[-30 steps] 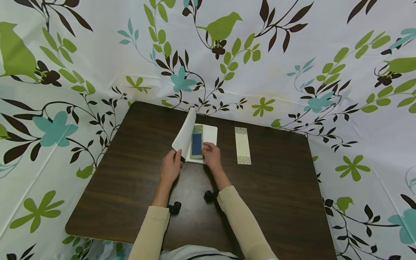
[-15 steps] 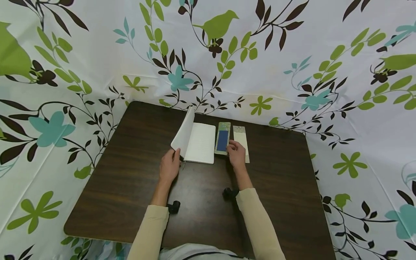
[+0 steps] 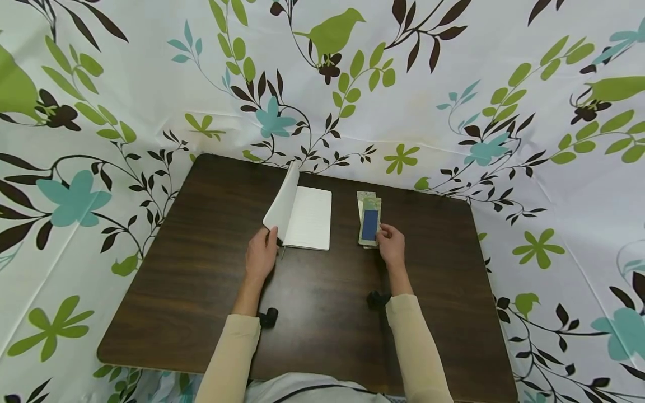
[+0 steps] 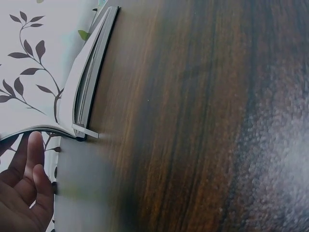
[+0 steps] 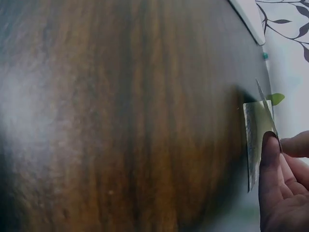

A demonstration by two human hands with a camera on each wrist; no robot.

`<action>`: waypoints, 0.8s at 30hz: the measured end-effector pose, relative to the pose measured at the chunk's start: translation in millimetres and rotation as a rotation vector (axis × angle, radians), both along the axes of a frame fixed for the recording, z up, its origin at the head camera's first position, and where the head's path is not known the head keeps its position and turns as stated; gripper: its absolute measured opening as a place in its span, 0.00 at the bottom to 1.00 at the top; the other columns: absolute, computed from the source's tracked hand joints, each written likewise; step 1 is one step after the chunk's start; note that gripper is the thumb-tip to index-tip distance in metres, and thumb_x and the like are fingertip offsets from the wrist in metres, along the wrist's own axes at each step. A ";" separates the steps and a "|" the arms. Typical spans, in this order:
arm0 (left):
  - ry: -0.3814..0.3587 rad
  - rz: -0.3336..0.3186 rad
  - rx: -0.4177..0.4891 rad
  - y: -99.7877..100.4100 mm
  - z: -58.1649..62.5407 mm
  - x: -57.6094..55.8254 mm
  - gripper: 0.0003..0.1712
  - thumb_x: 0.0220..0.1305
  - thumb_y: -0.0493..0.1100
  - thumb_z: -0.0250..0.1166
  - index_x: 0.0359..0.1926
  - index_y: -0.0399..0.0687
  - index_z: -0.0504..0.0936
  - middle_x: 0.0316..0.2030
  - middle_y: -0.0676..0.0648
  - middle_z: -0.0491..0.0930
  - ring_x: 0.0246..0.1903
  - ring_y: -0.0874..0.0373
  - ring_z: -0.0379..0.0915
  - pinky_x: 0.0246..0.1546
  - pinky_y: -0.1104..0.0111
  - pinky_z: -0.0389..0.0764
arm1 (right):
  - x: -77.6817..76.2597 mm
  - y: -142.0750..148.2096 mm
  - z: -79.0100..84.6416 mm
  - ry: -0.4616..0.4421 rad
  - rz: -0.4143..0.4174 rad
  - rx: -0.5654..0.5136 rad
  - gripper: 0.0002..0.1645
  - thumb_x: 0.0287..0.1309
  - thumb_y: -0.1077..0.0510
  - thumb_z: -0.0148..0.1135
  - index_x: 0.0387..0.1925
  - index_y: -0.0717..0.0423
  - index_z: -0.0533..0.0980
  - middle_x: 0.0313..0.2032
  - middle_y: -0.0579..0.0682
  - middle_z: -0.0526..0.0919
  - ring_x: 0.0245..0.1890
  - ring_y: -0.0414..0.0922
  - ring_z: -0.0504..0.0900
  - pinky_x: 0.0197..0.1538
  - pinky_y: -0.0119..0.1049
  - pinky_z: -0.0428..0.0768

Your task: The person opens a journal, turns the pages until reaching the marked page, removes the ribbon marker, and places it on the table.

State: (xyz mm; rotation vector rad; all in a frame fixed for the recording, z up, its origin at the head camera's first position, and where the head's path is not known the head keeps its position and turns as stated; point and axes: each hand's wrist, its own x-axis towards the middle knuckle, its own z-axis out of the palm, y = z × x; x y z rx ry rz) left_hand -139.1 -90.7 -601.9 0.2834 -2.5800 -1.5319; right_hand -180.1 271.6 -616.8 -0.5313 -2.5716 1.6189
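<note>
Green and blue, a thin card (image 3: 370,225) is pinched at its right edge between the thumb and fingers of the right hand (image 3: 392,244); the card is tilted over a pale strip (image 5: 255,118) that lies on the table (image 3: 322,313); I cannot tell if the two touch. The left hand (image 3: 260,255) is curled, holding the bottom corner of the lifted side of a white notebook (image 3: 308,218); the other side lies flat on the table, to the left of the card; a little pale ribbon (image 4: 86,131) pokes out from its bottom end.

Some parts are hard to see; the card hides most of the strip in the head view, and the right wrist camera sees the card almost edge-on; the left wrist camera cuts off part of the left hand, and the lifted side hides some fingertips. Cream sleeves (image 3: 415,347) cover the arms, cut off at the bottom; behind the table hangs a white cloth (image 3: 413,120) with birds and leaves, running past the picture's edges.
</note>
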 end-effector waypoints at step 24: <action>-0.019 -0.010 0.027 0.3 3.1 7.2 0.28 0.77 0.61 0.47 0.38 0.42 0.79 0.30 0.44 0.82 0.28 0.52 0.76 0.28 0.60 0.70 | 13.8 -104.1 14.7 0.173 0.643 0.631 0.34 0.69 0.39 0.55 0.69 0.49 0.69 0.69 0.48 0.69 0.70 0.49 0.66 0.68 0.53 0.65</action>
